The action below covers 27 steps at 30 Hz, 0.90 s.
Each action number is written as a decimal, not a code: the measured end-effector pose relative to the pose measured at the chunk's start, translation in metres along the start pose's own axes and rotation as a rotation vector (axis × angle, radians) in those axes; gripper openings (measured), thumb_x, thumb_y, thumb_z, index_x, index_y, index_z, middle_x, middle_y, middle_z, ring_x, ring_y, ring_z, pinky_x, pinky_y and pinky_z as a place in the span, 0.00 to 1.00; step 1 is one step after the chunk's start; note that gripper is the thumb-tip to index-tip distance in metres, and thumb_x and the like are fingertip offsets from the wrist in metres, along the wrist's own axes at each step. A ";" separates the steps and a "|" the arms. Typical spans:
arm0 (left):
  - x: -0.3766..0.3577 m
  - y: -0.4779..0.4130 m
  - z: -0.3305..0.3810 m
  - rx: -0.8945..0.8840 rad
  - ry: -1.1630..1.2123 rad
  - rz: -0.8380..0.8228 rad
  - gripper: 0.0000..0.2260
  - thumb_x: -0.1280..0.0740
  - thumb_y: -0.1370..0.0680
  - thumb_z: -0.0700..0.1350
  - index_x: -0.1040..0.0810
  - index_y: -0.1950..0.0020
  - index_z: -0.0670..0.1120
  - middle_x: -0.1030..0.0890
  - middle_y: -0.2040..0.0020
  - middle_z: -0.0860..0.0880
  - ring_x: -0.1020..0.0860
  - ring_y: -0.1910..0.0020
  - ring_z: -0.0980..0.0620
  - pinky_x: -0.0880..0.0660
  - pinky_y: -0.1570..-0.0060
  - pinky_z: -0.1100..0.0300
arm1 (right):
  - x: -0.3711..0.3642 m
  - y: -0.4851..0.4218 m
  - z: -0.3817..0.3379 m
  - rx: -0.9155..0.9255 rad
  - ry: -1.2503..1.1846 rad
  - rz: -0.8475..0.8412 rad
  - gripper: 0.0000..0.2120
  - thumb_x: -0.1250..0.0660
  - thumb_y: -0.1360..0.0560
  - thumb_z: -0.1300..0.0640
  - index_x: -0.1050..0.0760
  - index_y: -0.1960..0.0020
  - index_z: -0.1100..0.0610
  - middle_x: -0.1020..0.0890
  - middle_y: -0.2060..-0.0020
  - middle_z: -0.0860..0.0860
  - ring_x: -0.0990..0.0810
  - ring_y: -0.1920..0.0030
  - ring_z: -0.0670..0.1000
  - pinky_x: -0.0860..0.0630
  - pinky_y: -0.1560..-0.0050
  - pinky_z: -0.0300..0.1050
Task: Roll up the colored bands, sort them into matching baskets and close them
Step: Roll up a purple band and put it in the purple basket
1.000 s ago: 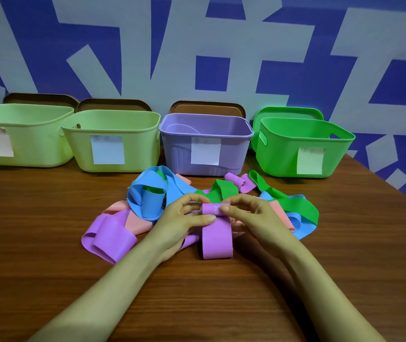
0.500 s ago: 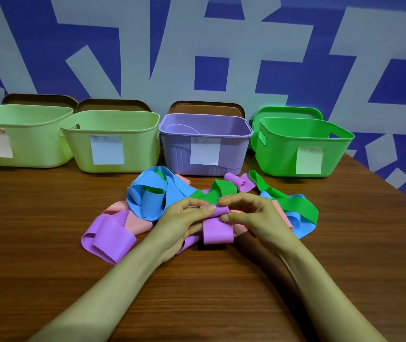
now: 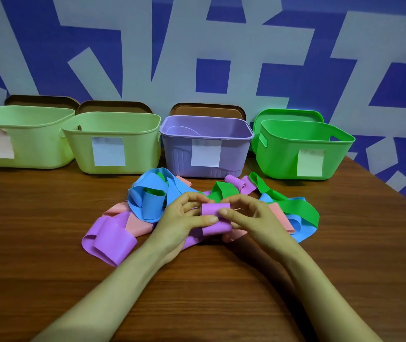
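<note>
Left hand (image 3: 181, 220), right hand (image 3: 253, 218), fingers curled, seemingly around purple band (image 3: 215, 209).

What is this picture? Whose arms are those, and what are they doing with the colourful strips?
No machine here: those are a person's arms. The camera sits on their head and looks down, so you see what they see. Their left hand and right hand pinch a partly rolled purple band. Other loose bands, such as a blue band, a green band and a pink band, lie heaped on the wooden table. Behind stand four open baskets: a far-left pale green basket, a second pale green basket, a purple basket and a bright green basket.
</note>
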State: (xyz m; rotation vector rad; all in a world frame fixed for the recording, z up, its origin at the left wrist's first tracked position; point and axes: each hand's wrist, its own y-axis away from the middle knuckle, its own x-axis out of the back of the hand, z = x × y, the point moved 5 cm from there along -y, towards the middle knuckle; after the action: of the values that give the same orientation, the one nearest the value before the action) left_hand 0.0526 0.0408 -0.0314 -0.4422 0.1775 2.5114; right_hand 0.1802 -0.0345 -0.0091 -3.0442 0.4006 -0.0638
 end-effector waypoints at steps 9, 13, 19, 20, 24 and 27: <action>-0.004 0.002 -0.004 0.094 0.030 -0.038 0.17 0.27 0.33 0.36 0.25 0.46 0.38 0.17 0.50 0.41 0.17 0.55 0.47 0.19 0.54 0.58 | 0.003 -0.003 0.002 0.024 -0.194 0.000 0.11 0.32 0.30 0.74 0.25 0.47 0.69 0.18 0.65 0.55 0.25 0.65 0.53 0.25 0.69 0.36; -0.002 0.000 -0.005 0.089 0.040 -0.032 0.11 0.29 0.29 0.39 0.24 0.49 0.40 0.16 0.55 0.44 0.16 0.56 0.49 0.19 0.53 0.58 | 0.004 -0.006 0.004 0.036 -0.163 -0.021 0.12 0.33 0.32 0.77 0.23 0.53 0.64 0.17 0.63 0.54 0.21 0.65 0.48 0.23 0.65 0.36; -0.001 -0.002 -0.005 0.075 0.013 -0.043 0.09 0.32 0.27 0.34 0.23 0.48 0.40 0.16 0.54 0.44 0.17 0.54 0.49 0.19 0.52 0.59 | 0.007 -0.009 0.005 0.094 -0.110 -0.038 0.15 0.33 0.32 0.77 0.21 0.52 0.60 0.15 0.60 0.49 0.18 0.57 0.46 0.21 0.57 0.37; 0.000 -0.003 -0.004 0.070 -0.005 -0.045 0.09 0.32 0.27 0.33 0.23 0.48 0.40 0.17 0.54 0.43 0.17 0.54 0.49 0.20 0.51 0.59 | 0.008 -0.010 0.006 0.094 -0.110 -0.023 0.15 0.31 0.32 0.75 0.21 0.50 0.60 0.15 0.57 0.49 0.18 0.56 0.45 0.22 0.55 0.36; 0.000 -0.002 0.000 0.012 -0.186 -0.070 0.09 0.30 0.27 0.35 0.21 0.49 0.44 0.19 0.51 0.42 0.19 0.51 0.49 0.22 0.50 0.58 | 0.015 -0.014 0.009 0.040 -0.122 0.075 0.16 0.27 0.33 0.69 0.22 0.47 0.60 0.17 0.52 0.52 0.18 0.54 0.45 0.23 0.55 0.35; -0.004 0.000 0.005 -0.054 -0.300 -0.067 0.08 0.30 0.27 0.35 0.20 0.50 0.45 0.18 0.54 0.46 0.19 0.54 0.52 0.22 0.53 0.62 | 0.011 -0.011 0.008 0.017 -0.100 0.088 0.11 0.26 0.33 0.66 0.21 0.52 0.61 0.16 0.59 0.53 0.17 0.57 0.46 0.23 0.58 0.36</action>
State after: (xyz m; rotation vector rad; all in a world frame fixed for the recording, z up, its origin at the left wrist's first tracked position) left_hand 0.0537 0.0397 -0.0255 -0.0868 -0.0213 2.4841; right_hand 0.1940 -0.0260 -0.0156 -2.9932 0.5224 0.0883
